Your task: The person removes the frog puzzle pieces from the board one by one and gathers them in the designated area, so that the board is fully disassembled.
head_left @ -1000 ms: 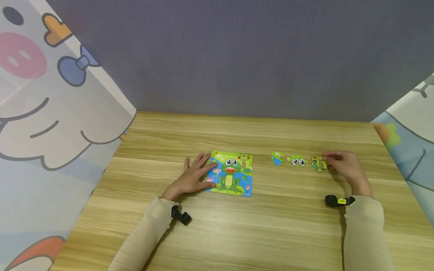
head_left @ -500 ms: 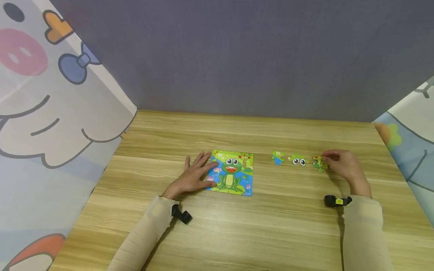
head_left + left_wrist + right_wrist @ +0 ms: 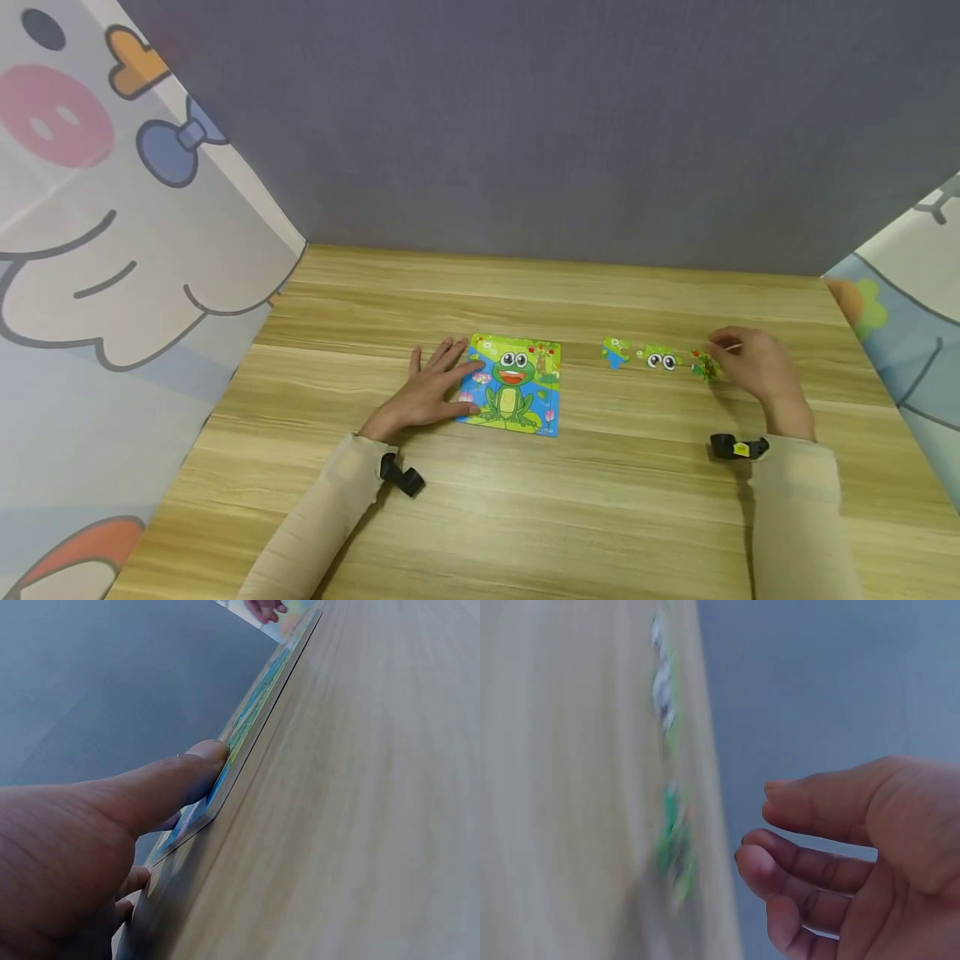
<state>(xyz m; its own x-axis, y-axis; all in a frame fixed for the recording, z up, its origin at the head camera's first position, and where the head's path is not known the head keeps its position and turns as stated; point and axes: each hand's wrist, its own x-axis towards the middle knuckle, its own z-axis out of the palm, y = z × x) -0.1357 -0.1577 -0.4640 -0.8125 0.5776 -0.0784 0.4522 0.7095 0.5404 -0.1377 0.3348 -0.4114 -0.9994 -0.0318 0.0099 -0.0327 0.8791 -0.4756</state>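
Note:
A square puzzle board (image 3: 510, 383) printed with a green frog lies flat on the table in the head view. My left hand (image 3: 427, 393) is spread over its left side. In the left wrist view the thumb (image 3: 208, 752) presses on the board's top near a corner. My right hand (image 3: 757, 367) hovers at the rightmost jigsaw piece (image 3: 703, 367), green with red spots. In the right wrist view the fingers are loosely bent, with a gap between thumb and fingertips and nothing held; that piece lies on the table, blurred.
To the left of that piece lie a jigsaw piece with two frog eyes (image 3: 662, 358) and a green-and-blue jigsaw piece (image 3: 616, 352). Behind the wooden table (image 3: 600, 500) rises a grey partition (image 3: 525, 125). Cartoon-printed panels flank both sides.
My right hand had its thumb and finger at the rightmost piece's edge; it has come off the piece and shifted slightly left. My left hand keeps its place on the board.

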